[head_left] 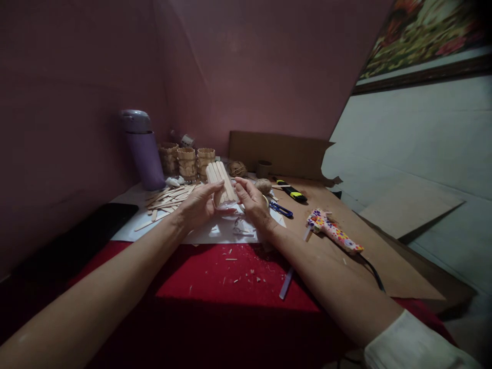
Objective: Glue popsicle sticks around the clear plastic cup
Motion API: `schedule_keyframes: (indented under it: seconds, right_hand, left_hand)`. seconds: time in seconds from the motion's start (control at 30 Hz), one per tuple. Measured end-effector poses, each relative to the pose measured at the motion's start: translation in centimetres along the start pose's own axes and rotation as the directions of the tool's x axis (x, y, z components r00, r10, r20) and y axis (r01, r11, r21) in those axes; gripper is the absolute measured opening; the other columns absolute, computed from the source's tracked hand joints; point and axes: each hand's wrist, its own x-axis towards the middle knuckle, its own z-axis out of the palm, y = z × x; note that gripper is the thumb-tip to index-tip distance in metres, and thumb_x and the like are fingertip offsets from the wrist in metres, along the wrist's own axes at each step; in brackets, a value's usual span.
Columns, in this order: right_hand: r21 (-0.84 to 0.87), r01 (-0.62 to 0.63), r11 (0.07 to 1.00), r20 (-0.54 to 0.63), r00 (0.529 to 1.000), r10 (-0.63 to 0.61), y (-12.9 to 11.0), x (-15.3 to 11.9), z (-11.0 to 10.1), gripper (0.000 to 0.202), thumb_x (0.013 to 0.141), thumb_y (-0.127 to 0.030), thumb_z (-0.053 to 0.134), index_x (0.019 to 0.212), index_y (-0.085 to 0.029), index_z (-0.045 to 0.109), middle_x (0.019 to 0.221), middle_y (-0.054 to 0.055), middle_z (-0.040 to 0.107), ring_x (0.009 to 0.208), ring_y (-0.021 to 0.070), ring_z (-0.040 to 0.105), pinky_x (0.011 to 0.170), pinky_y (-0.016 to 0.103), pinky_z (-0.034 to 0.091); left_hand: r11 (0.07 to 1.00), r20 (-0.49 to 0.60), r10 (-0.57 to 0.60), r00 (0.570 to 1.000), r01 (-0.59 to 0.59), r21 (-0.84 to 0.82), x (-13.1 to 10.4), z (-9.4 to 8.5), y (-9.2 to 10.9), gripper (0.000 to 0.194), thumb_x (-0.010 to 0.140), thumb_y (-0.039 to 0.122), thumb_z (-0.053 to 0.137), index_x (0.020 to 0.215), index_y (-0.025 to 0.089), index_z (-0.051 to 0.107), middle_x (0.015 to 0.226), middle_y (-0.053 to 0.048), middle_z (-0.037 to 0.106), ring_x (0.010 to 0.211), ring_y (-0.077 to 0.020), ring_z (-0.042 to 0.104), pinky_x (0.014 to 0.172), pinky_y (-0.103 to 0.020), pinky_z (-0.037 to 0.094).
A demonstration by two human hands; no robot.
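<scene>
Several craft sticks standing side by side form a pale wooden piece (220,177), held up above the white paper (196,234). My left hand (200,202) grips its left side and lower part, thumb across the front. At its lower right edge my right hand (251,201) closes its bent fingers on the piece; the fingertips are partly hidden. Loose craft sticks (172,197) lie in a heap left of my left hand. Just right of my right hand are a blue cutter (281,209) and a ball of brown twine (263,185).
A purple bottle (144,159) and stick-covered cups (187,163) stand at the back left. On the brown cardboard (369,266) lie a flower-patterned glue gun (334,231) with a cord and a black-yellow cutter (292,190). Wood scraps litter the red cloth (215,287).
</scene>
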Motion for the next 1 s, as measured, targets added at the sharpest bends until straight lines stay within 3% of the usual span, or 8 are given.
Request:
schedule_keyframes:
  seconds: [0.5, 0.87, 1.0]
  right_hand:
    - [-0.088, 0.064, 0.994, 0.073, 0.996, -0.057, -0.3, -0.2, 0.1, 0.065, 0.083, -0.074, 0.063, 0.124, -0.023, 0.064, 0.125, 0.013, 0.067, 0.111, 0.0283, 0.065, 0.096, 0.047, 0.055]
    - [-0.053, 0.074, 0.996, 0.048, 0.996, -0.072, 0.1, 0.0, 0.1, 0.068, 0.084, -0.079, 0.058, 0.121, -0.023, 0.064, 0.125, 0.013, 0.067, 0.113, 0.0271, 0.064, 0.1, 0.045, 0.053]
    - [-0.071, 0.084, 0.994, 0.066, 0.995, -0.079, 0.0, 0.0, 0.2, 0.073, 0.082, -0.08, 0.059, 0.123, -0.02, 0.063, 0.124, 0.015, 0.067, 0.11, 0.0274, 0.066, 0.096, 0.045, 0.055]
  left_hand:
    - [1.0, -0.021, -0.007, 1.0, 0.007, -0.02, 0.2, -0.3, -0.1, 0.023, 0.074, 0.02, 0.077, 0.096, 0.015, 0.072, 0.095, -0.009, 0.073, 0.083, -0.0213, 0.066, 0.077, -0.043, 0.062]
    - [0.982, -0.036, -0.089, 0.995, 0.081, -0.173, -0.1, 0.5, 0.5, 0.013, 0.089, 0.023, 0.064, 0.097, 0.014, 0.069, 0.085, -0.008, 0.075, 0.069, -0.0193, 0.07, 0.07, -0.04, 0.065]
    - [0.976, -0.038, -0.11, 0.993, 0.1, -0.192, -0.2, 0.8, 0.7, 0.01, 0.089, 0.014, 0.061, 0.097, 0.012, 0.068, 0.081, -0.007, 0.075, 0.066, -0.0178, 0.071, 0.069, -0.039, 0.066]
